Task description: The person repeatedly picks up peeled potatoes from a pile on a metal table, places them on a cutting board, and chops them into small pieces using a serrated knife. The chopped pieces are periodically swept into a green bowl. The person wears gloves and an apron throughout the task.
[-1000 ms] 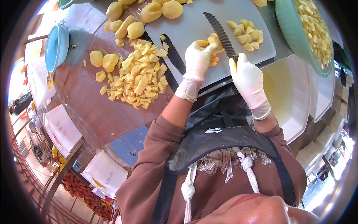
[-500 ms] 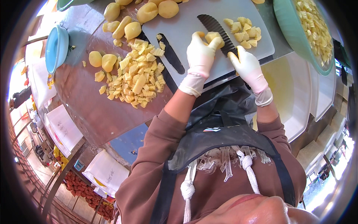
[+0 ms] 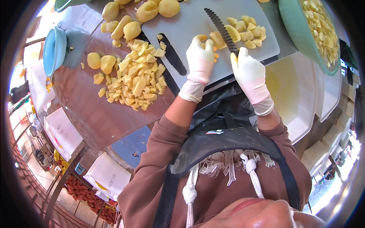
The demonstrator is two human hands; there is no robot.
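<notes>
My right hand [image 3: 247, 72], in a whitish glove, is closed round the handle of a dark crinkle-cut knife [image 3: 219, 26]. Its wavy blade stands between a peeled potato piece [image 3: 217, 40] and a cut slice [image 3: 232, 33] on the white cutting board [image 3: 182, 28]. My gloved left hand [image 3: 200, 59] rests on the board with curled fingers, its thumb side against the potato piece. Orange-tinted fingertips show beside that hand; part of its grip is hidden. Right of the blade lie several potato chunks [image 3: 251, 32].
A heap of cut potato [image 3: 140, 78] lies left of the board, with whole peeled potatoes [image 3: 147, 11] behind it. At the right stands a green basin [image 3: 296, 36] full of cut potato, above a white tub [image 3: 304, 95]. A blue basin [image 3: 55, 49] is at the far left.
The knife blade has come through the potato, and a slice now stands apart on its right. My left thumb has drawn back leftward. The right hand has shifted slightly left and nearer to me.
</notes>
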